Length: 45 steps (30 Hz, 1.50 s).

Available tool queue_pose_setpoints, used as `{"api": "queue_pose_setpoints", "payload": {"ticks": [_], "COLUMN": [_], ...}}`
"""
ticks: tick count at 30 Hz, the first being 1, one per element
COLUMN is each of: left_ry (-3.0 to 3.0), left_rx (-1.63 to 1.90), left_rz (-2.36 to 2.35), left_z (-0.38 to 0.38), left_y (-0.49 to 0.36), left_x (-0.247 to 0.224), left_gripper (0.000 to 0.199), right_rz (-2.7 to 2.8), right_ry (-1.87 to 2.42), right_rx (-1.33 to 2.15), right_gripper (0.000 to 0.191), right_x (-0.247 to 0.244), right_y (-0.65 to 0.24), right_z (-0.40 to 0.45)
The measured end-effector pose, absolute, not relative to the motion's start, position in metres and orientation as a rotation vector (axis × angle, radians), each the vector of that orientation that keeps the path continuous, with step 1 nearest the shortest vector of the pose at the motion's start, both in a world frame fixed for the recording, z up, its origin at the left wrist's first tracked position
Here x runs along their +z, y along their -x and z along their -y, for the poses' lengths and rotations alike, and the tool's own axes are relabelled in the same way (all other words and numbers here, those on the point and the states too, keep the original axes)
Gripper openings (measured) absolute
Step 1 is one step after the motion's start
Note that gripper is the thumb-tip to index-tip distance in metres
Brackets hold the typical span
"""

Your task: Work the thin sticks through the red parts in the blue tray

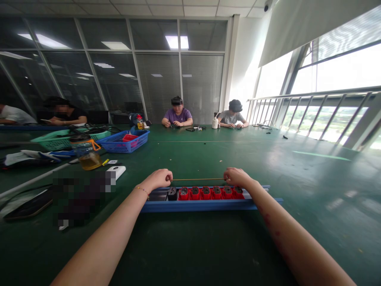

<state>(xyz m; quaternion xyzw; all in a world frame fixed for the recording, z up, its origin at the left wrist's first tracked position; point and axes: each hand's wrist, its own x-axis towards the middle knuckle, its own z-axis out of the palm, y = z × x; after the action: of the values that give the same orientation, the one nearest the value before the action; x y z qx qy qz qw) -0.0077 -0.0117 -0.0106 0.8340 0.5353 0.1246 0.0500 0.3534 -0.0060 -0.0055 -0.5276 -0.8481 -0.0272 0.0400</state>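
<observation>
Between my two hands runs a thin tan strand (pixel 198 179), straight and level; whether it is a stick or a stretched cord I cannot tell. My left hand (pixel 159 178) is closed on its left end and my right hand (pixel 238 177) grips the right end. Just below the strand lies a long blue channel-shaped tray (pixel 208 205). Several red blocks (pixel 206 193) with dark tops stand in a row inside it, and a black block (pixel 172 194) is at the row's left. Both wrists hide parts of the tray.
To the left are a bottle of amber liquid (pixel 89 155), a blue basket (pixel 119 145), a green basket (pixel 53 138), a white power bank (pixel 119 171) and a dark phone (pixel 29 205). Across the green table (pixel 190 242) sit several people; a white bottle (pixel 214 123) stands near one.
</observation>
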Motion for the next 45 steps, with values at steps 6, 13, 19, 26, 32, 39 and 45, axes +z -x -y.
{"api": "queue_pose_setpoints", "payload": {"ticks": [6,13,19,26,32,39,45], "left_ry": [-2.352,-2.146,-2.167,-2.064,-2.027,-2.065,-1.993], "left_rx": [0.906,0.940,0.855,0.782,0.901,0.996,1.019], "left_rz": [-1.457,-1.376,-1.392,-1.362,-1.420,-1.471,-1.455], "left_z": [0.029,0.044,0.079,0.115,0.114,0.115,0.113], "left_y": [-0.001,-0.016,-0.011,-0.011,-0.012,-0.016,-0.014], "left_x": [0.010,0.028,0.043,0.045,0.033,0.027,0.022], "left_gripper": [0.017,0.022,0.030,0.034,0.033,0.034,0.031], "right_rz": [2.413,2.057,2.146,2.104,1.993,1.937,1.958], "right_ry": [1.486,1.388,1.396,1.437,1.429,1.444,1.186], "right_rx": [-0.046,0.049,0.154,0.300,0.427,0.415,0.901], "right_gripper": [0.025,0.021,0.024,0.019,0.021,0.022,0.039], "right_x": [0.011,0.030,0.033,0.020,0.011,0.010,0.021], "right_y": [-0.370,-0.376,-0.377,-0.384,-0.377,-0.380,-0.382], "right_z": [0.012,0.022,0.055,0.089,0.091,0.093,0.102]}}
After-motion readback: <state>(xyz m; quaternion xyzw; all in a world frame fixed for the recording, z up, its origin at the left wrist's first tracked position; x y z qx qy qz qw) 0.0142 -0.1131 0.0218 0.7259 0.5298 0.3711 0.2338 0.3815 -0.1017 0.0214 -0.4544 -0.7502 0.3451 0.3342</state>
